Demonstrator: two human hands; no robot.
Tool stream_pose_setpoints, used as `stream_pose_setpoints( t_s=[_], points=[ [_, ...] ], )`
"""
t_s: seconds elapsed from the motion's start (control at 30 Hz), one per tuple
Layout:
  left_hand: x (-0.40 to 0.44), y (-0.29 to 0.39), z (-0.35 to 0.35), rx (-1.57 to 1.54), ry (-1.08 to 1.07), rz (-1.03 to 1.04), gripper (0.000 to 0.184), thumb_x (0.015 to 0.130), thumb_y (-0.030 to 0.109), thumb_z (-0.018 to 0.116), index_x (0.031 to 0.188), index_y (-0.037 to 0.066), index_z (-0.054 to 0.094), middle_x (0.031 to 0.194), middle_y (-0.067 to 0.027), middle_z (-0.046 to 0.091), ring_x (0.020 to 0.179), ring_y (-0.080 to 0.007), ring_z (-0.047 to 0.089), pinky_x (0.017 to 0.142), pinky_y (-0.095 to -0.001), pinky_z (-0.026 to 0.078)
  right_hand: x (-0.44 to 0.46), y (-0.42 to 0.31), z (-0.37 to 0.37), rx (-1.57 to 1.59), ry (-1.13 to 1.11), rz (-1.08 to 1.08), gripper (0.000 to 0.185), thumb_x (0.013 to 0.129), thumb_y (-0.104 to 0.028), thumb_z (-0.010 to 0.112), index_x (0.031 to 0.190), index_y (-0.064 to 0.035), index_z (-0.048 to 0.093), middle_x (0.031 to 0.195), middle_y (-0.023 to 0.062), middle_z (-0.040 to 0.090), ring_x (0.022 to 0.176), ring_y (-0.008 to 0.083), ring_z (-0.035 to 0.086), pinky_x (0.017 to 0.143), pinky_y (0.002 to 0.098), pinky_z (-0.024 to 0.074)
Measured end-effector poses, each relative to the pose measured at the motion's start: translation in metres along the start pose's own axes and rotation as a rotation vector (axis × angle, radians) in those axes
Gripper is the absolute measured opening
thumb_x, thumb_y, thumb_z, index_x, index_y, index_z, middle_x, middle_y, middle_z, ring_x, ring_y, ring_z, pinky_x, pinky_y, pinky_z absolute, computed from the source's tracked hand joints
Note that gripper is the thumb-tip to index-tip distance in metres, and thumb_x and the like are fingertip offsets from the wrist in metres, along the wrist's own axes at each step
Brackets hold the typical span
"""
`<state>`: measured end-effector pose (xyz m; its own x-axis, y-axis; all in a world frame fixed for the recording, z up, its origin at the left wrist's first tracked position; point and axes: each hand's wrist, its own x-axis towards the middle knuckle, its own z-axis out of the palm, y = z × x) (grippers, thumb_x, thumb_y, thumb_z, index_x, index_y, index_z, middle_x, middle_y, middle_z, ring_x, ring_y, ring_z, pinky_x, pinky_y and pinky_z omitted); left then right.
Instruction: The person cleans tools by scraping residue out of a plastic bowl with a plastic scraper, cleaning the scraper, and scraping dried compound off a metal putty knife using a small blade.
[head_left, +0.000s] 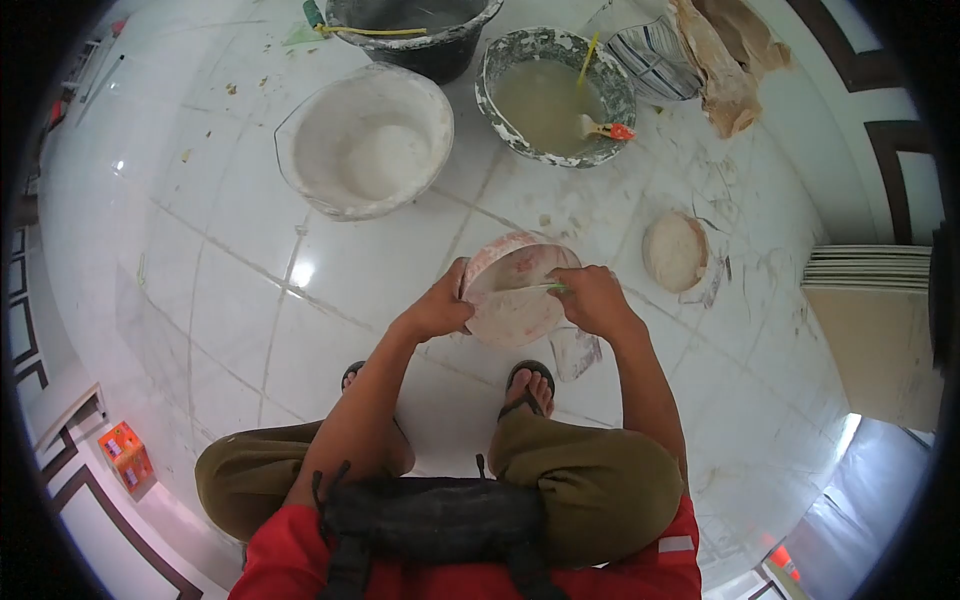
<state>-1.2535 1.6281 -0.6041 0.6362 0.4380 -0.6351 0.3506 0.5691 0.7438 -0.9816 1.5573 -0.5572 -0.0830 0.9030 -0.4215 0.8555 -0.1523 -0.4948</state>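
Center frame, the right hand (pixel 597 302) pinches a slim tool (pixel 553 286) pointing left across a bowl (pixel 512 322) clamped by the left hand (pixel 438 306).

Looks pretty bright, throws hard white glare off the tiled floor (pixel 235 245), bows heavily toward the edges, fades to black in the corners.
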Motion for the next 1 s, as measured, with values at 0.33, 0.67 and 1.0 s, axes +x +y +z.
stream_pose_setpoints(
  t_s=[0.33, 0.67, 1.0],
  points=[
    [0.002, -0.024, 0.006, 0.058, -0.034, 0.002, 0.064, 0.086, -0.001, 0.053, 0.145, -0.005, 0.028, 0.132, -0.0243, 0.054, 0.116, -0.033, 0.064, 0.079, -0.043, 0.066, -0.004, -0.015, 0.02, -0.093, -0.043, -0.085, 0.026, 0.087, -0.01, 0.069, 0.112, -0.0116, 0.077, 0.087, 0.0214, 0.072, 0.084, 0.0412, 0.069, 0.078, 0.0518, 0.054],
    [-0.006, -0.058, 0.021, 0.044, -0.046, -0.053, 0.06, 0.088, -0.001, 0.054, 0.144, 0.0, 0.03, 0.126, -0.0223, 0.058, 0.113, -0.0305, 0.064, 0.079, -0.0412, 0.063, -0.003, -0.005, 0.061, -0.164, -0.23, -0.105, 0.033, 0.087, -0.005, 0.063, 0.117, -0.0127, 0.077, 0.1, 0.0195, 0.074, 0.092, 0.0392, 0.07, 0.083, 0.0501, 0.0559],
    [0.011, -0.114, 0.021, 0.242, 0.004, 0.197, 0.064, 0.086, 0.004, 0.055, 0.143, -0.004, 0.028, 0.12, -0.029, 0.063, 0.098, -0.0357, 0.071, 0.069, -0.0424, 0.061, -0.029, -0.007, 0.084, -0.052, -0.302, -0.02, 0.035, 0.084, -0.004, 0.068, 0.117, -0.0082, 0.076, 0.113, 0.0178, 0.073, 0.105, 0.0401, 0.067, 0.109, 0.0502, 0.0427]
  ],
)
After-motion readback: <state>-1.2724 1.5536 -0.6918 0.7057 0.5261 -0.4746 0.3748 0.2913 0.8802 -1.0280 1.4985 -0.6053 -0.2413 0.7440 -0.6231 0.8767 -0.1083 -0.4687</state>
